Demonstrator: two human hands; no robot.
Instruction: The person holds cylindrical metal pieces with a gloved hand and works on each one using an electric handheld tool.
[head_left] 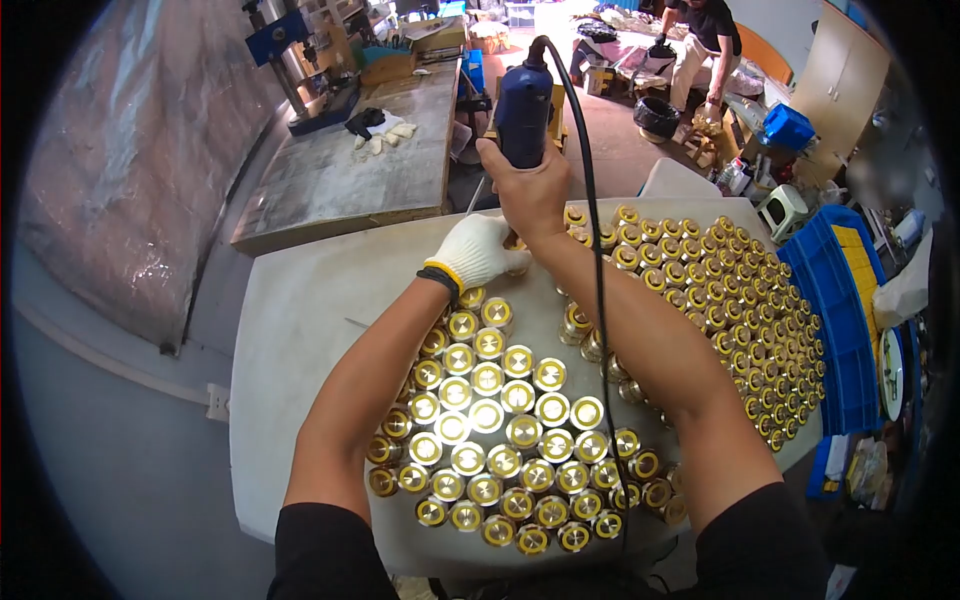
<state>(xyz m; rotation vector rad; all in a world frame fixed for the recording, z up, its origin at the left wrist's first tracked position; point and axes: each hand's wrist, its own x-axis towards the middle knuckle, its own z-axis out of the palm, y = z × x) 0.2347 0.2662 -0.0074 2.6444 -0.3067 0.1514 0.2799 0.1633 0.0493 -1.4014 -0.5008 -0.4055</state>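
Grasping one power tool (523,112) nearly upright near the far edge of the worktop (300,330), in the clenched grip of the right hand (535,195), apparently for control. Curling one gloved left hand (475,248) over the worktop's far side, probably for steadying; impossible to discern firmness or contents of grip. Trailing one cable (590,180) across the worktop. With metal cylinders (488,378) in two groups, seemingly for separation: roughly fifty toward the worktop's near edge, too many to count toward its right.
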